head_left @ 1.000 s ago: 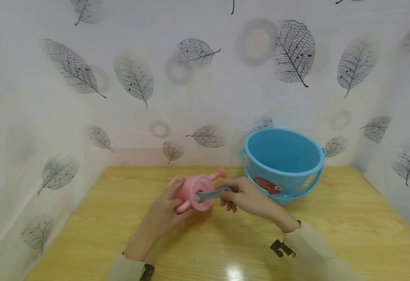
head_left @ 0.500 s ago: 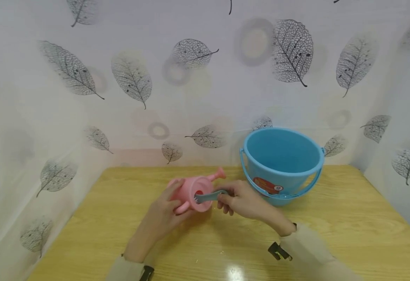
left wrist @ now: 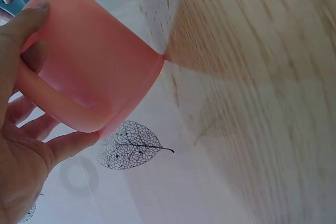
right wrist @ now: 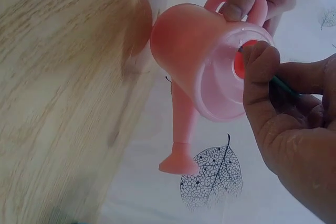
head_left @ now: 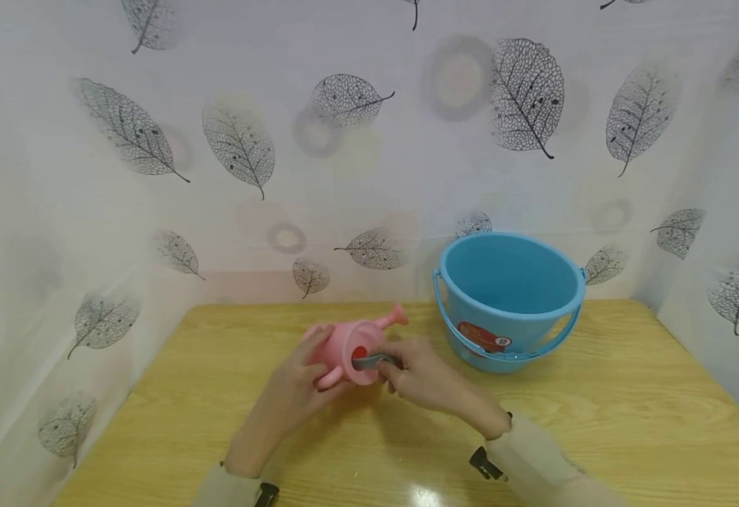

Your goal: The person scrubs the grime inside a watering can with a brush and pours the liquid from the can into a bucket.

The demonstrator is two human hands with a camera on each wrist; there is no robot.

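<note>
A pink toy watering can (head_left: 338, 341) lies tilted at the middle of the table, its open top facing me and its spout pointing back right. My left hand (head_left: 287, 394) grips its body beside the handle; the left wrist view shows the thumb and fingers on either side of the can (left wrist: 89, 61). My right hand (head_left: 423, 377) pinches the handle of a small grey-blue brush (head_left: 374, 360). The brush's head is inside the can's opening, hidden from sight. Something red shows within the can (right wrist: 184, 40) in the right wrist view, partly behind my right fingers.
A large blue bucket (head_left: 534, 327) with its handle hanging down in front stands at the back right, close to my right hand. The wooden table (head_left: 173, 415) meets a leaf-patterned cloth (head_left: 369, 176) at the back and sides. A few tiny specks lie near the front.
My right hand has moved left and slightly down, and the brush has gone deeper into the can; its bristles, visible before, are now hidden. My left hand and the can have stayed nearly still.
</note>
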